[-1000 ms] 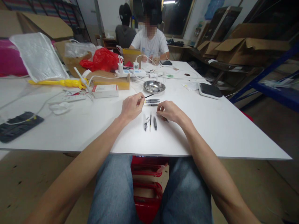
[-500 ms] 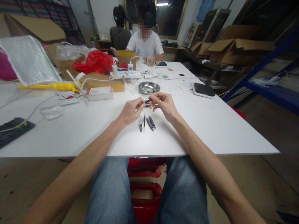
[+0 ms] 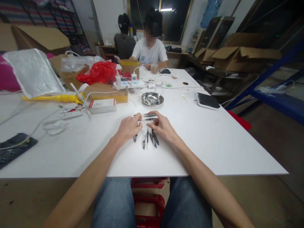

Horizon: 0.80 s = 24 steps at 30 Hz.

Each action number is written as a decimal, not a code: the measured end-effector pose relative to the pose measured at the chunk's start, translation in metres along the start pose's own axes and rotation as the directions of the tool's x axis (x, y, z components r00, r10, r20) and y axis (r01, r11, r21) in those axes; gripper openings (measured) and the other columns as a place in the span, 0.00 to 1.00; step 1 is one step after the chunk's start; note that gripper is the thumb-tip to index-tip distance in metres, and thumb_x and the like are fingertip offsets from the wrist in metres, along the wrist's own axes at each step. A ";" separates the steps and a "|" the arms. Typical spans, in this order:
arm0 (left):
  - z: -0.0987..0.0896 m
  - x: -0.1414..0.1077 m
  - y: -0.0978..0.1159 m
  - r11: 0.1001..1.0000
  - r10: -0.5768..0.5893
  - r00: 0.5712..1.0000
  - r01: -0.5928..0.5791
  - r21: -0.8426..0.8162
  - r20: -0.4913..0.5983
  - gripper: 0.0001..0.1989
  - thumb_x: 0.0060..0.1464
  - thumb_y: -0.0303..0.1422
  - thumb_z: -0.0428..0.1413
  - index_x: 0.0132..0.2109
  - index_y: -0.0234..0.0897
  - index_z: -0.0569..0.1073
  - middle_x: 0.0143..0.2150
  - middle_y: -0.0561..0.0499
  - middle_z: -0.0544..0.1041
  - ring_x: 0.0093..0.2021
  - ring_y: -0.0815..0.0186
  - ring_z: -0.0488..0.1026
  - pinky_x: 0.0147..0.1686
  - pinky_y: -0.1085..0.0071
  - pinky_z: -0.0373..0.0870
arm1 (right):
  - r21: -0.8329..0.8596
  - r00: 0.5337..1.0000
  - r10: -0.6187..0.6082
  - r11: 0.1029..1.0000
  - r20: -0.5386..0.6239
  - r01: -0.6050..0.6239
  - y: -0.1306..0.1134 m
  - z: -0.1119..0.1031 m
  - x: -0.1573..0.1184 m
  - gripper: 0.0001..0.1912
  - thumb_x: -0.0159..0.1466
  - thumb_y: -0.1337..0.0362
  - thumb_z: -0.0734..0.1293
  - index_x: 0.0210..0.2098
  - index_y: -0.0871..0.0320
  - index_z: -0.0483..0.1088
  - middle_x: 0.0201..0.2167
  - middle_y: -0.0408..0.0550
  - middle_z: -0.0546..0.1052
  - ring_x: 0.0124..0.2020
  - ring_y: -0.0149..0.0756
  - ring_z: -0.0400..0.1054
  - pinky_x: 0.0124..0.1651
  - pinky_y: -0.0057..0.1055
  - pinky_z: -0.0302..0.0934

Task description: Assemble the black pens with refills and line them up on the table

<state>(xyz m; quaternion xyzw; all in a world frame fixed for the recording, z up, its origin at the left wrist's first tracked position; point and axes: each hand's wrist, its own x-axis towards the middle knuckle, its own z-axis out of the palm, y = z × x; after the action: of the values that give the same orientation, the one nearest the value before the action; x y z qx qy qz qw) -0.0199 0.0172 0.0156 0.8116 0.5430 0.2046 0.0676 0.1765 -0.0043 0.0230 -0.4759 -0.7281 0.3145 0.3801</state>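
Observation:
My left hand (image 3: pixel 129 128) is closed just above the tabletop. The dark end of a clear pen barrel (image 3: pixel 135 138) sticks out below its fingers. My right hand (image 3: pixel 164 127) is beside it, thumb and fingers curved round a thin dark pen refill (image 3: pixel 152 126) that points down; the fingers partly hide the grip. In front of both hands lie another clear pen barrel (image 3: pixel 143 141), a refill (image 3: pixel 147 139) with a yellow band and two dark grey pen shells (image 3: pixel 155 138). More slim pen parts (image 3: pixel 148 115) lie crosswise between my fingertips.
A steel bowl (image 3: pixel 152 99) with small items stands beyond my hands. Left are a white box (image 3: pixel 103 105), a yellow object (image 3: pixel 55 98), a power strip (image 3: pixel 129 84) and cables. A black-topped device (image 3: pixel 208 101) lies right. A person (image 3: pixel 150 50) sits across the table.
My hands have drawn slightly apart and lowered towards the table. The dark piece between them is no longer held there. The view has tilted, so the table sits lower in the picture.

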 end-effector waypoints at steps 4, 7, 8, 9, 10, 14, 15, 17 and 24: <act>0.000 -0.002 0.002 0.991 -0.024 0.997 0.015 0.134 0.068 0.09 0.57 0.33 0.50 0.45 0.44 0.70 0.26 0.54 0.75 0.31 0.58 0.75 0.30 0.68 0.57 | -0.315 0.999 -0.002 0.949 0.041 0.015 -0.011 0.007 -0.007 0.18 0.65 0.67 0.68 0.55 0.54 0.69 0.25 0.40 0.74 0.27 0.34 0.67 0.34 0.29 0.55; -0.001 -0.003 0.005 0.981 -0.042 0.992 0.018 0.191 0.118 0.09 0.58 0.33 0.50 0.46 0.44 0.70 0.28 0.52 0.77 0.34 0.55 0.77 0.32 0.67 0.59 | -0.417 0.997 0.025 0.909 0.068 0.006 -0.014 0.010 -0.008 0.16 0.67 0.65 0.67 0.55 0.54 0.70 0.26 0.41 0.76 0.28 0.35 0.68 0.34 0.30 0.53; -0.001 -0.003 0.006 0.979 -0.043 0.990 0.014 0.205 0.135 0.09 0.59 0.33 0.49 0.46 0.43 0.70 0.29 0.51 0.77 0.34 0.55 0.77 0.32 0.67 0.60 | -0.440 0.997 0.029 0.898 0.072 0.005 -0.014 0.011 -0.007 0.16 0.68 0.65 0.66 0.55 0.54 0.70 0.27 0.42 0.76 0.28 0.36 0.69 0.34 0.30 0.53; -0.002 -0.003 0.006 0.976 -0.043 0.988 0.009 0.217 0.150 0.09 0.59 0.33 0.49 0.46 0.43 0.70 0.30 0.51 0.78 0.35 0.54 0.77 0.32 0.66 0.60 | -0.457 0.997 0.035 0.889 0.075 0.003 -0.014 0.012 -0.007 0.15 0.68 0.65 0.66 0.54 0.54 0.71 0.27 0.42 0.76 0.29 0.36 0.69 0.34 0.30 0.53; -0.002 -0.003 0.007 0.974 -0.043 0.986 0.005 0.229 0.162 0.09 0.59 0.33 0.49 0.46 0.43 0.70 0.30 0.50 0.78 0.35 0.54 0.78 0.33 0.66 0.61 | -0.468 0.996 0.043 0.884 0.078 -0.002 -0.013 0.012 -0.006 0.15 0.68 0.65 0.65 0.54 0.54 0.71 0.27 0.42 0.76 0.28 0.36 0.69 0.34 0.30 0.52; -0.002 -0.003 0.007 0.964 -0.058 0.979 0.004 0.265 0.197 0.09 0.61 0.34 0.49 0.46 0.43 0.71 0.31 0.49 0.79 0.35 0.53 0.79 0.34 0.66 0.63 | -0.478 0.993 0.076 0.878 0.090 -0.024 -0.009 0.014 -0.004 0.13 0.68 0.66 0.64 0.51 0.54 0.73 0.26 0.42 0.76 0.29 0.35 0.69 0.35 0.29 0.52; -0.002 -0.003 0.007 0.963 -0.062 0.977 0.006 0.269 0.203 0.09 0.61 0.34 0.48 0.46 0.43 0.71 0.31 0.48 0.79 0.36 0.53 0.79 0.34 0.66 0.64 | -0.474 0.992 0.081 0.880 0.095 -0.026 -0.008 0.014 -0.004 0.13 0.68 0.66 0.64 0.51 0.54 0.73 0.26 0.41 0.76 0.28 0.35 0.69 0.35 0.29 0.53; -0.002 -0.003 0.008 0.965 -0.067 0.975 0.010 0.262 0.210 0.10 0.62 0.34 0.48 0.47 0.43 0.72 0.32 0.48 0.80 0.37 0.53 0.79 0.35 0.66 0.64 | -0.462 0.991 0.086 0.886 0.103 -0.029 -0.007 0.015 -0.004 0.12 0.67 0.66 0.65 0.50 0.54 0.74 0.26 0.41 0.76 0.28 0.34 0.68 0.35 0.28 0.53; -0.003 -0.002 0.009 0.971 -0.109 0.970 0.057 0.233 0.218 0.10 0.64 0.37 0.47 0.46 0.43 0.72 0.34 0.47 0.80 0.38 0.53 0.79 0.35 0.65 0.65 | -0.416 0.985 0.093 0.909 0.144 -0.024 -0.005 0.013 -0.002 0.08 0.66 0.64 0.67 0.45 0.55 0.76 0.24 0.40 0.73 0.25 0.30 0.64 0.33 0.27 0.51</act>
<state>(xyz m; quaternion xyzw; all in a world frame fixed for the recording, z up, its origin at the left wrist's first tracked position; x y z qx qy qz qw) -0.0137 0.0115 0.0211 0.8087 0.5849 0.0435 0.0460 0.1635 -0.0096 0.0194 -0.5401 -0.7917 0.2023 0.2014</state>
